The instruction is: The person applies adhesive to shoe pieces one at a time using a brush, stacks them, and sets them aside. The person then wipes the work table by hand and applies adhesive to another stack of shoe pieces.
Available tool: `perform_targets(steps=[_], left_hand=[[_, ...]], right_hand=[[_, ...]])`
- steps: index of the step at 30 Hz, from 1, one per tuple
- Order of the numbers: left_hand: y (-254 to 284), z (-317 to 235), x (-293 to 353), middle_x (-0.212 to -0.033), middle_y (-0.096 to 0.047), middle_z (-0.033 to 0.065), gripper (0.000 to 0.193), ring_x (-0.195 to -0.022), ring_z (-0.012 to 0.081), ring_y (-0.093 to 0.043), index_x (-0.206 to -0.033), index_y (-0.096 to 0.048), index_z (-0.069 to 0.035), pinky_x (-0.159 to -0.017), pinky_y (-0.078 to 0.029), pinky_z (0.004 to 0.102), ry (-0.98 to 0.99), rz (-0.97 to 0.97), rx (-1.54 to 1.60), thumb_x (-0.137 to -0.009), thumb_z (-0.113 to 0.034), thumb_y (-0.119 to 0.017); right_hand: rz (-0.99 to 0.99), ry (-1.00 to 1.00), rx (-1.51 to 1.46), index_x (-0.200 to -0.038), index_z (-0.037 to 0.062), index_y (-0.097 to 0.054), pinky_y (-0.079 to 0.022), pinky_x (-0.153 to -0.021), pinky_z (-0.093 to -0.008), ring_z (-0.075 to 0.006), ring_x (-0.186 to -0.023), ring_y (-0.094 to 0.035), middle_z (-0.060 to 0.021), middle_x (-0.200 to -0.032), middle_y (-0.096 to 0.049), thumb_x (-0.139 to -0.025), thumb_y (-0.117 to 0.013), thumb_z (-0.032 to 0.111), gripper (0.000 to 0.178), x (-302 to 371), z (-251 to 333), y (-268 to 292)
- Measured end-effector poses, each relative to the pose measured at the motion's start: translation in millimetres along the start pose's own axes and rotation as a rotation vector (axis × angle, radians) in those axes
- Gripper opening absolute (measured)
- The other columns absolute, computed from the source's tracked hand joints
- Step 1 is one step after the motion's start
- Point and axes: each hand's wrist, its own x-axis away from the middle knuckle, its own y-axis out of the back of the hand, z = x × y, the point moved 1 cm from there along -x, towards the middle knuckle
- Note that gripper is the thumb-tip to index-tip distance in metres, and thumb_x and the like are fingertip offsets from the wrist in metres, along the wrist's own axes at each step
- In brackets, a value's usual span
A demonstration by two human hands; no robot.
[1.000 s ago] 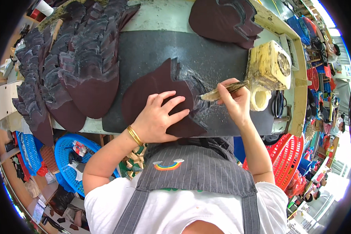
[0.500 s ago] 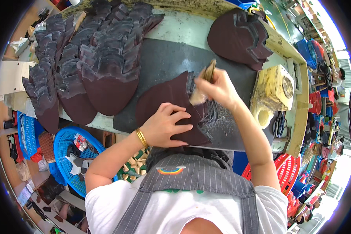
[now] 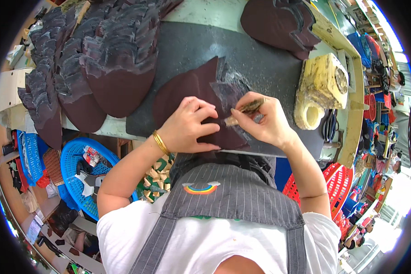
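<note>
Flat on the dark mat [image 3: 192, 48] lies a maroon shoe-upper piece [image 3: 180, 91], with layered, notched edges at its right side smeared greyish. My left hand [image 3: 189, 125], a gold bangle on its wrist, presses on the piece with fingers spread. A small brush [image 3: 252, 106] with a crusted handle is pinched in my right hand [image 3: 271, 123]. Its pale bristles touch the notched edge, right of my left fingers. Overlapping rows of similar maroon pieces [image 3: 121, 93] lie at the left, and another maroon pile [image 3: 274, 27] sits at the far right.
A yellowed, glue-crusted container [image 3: 322, 82] with a round opening stands on the right, near dark-handled scissors [image 3: 329, 125]. Below the table are a blue basket [image 3: 71, 171] holding scraps and a red basket [image 3: 338, 182]. A raised wooden rim [image 3: 351, 146] borders the table's right side.
My right hand has brought the brush down and nearer to me along the notched edge. My left hand still presses on the piece. The whole view has shifted slightly.
</note>
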Motion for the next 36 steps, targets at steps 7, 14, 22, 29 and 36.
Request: perform_targets(steps=[7,14,22,29,36], left_hand=[[4.7,-6.5,-2.2,-0.105,-0.056,0.0008,0.039,-0.132,0.0342,-0.041,-0.086,-0.067,-0.017,-0.104,-0.025,0.0573,0.105,0.019,-0.033,-0.062,-0.042,-0.085],[3.5,-8.8,1.8,-0.108,-0.054,0.0023,0.045,-0.129,0.0332,-0.042,-0.09,-0.063,-0.016,-0.104,-0.026,0.0567,0.102,0.016,-0.045,-0.065,-0.048,-0.081],[10.8,-13.2,-2.8,-0.11,-0.053,0.006,0.046,-0.129,0.0344,-0.043,-0.094,-0.063,-0.013,-0.105,-0.027,0.0589,0.133,0.035,-0.027,-0.064,-0.043,-0.081],[3.3,-13.7,6.0,-0.109,-0.059,0.0084,0.037,-0.127,0.0313,-0.052,-0.102,-0.061,-0.009,-0.11,-0.026,0.0562,0.316,-0.047,0.054,-0.07,-0.024,-0.072],[41.9,-4.4,3.5,-0.088,-0.064,0.0142,0.025,-0.079,0.0185,-0.058,-0.106,-0.059,0.006,-0.072,-0.045,0.0303,0.681,-0.29,0.804,-0.09,-0.012,-0.051]], right_hand=[[-0.078,0.015,-0.083,-0.083,-0.0007,-0.063,-0.05,-0.058,-0.0285,-0.0115,-0.062,-0.061,-0.0071,-0.074,-0.069,-0.084,-0.066,0.004,0.006,30.0,-7.1,27.1],[-0.3,0.52,0.113,-0.089,0.0015,-0.061,-0.051,-0.067,-0.0315,-0.0227,-0.072,-0.064,-0.0125,-0.084,-0.063,-0.079,-0.068,-0.001,0.013,-83.1,-2.5,8.7],[-0.175,0.523,0.3,-0.085,0.0012,-0.061,-0.052,-0.064,-0.0331,-0.0233,-0.072,-0.066,-0.0114,-0.08,-0.063,-0.079,-0.067,0.002,0.009,-109.5,-4.5,12.8],[-0.363,0.39,0.077,-0.089,-0.0014,-0.061,-0.047,-0.061,-0.0246,-0.0163,-0.066,-0.059,-0.0085,-0.08,-0.063,-0.079,-0.067,0.0,0.011,-9.1,35.4,41.6],[0.109,0.126,0.579,-0.092,0.0002,-0.066,-0.054,-0.062,-0.0416,-0.0346,-0.07,-0.068,-0.0146,-0.092,-0.069,-0.079,-0.069,0.025,0.028,47.6,31.1,-59.1]])
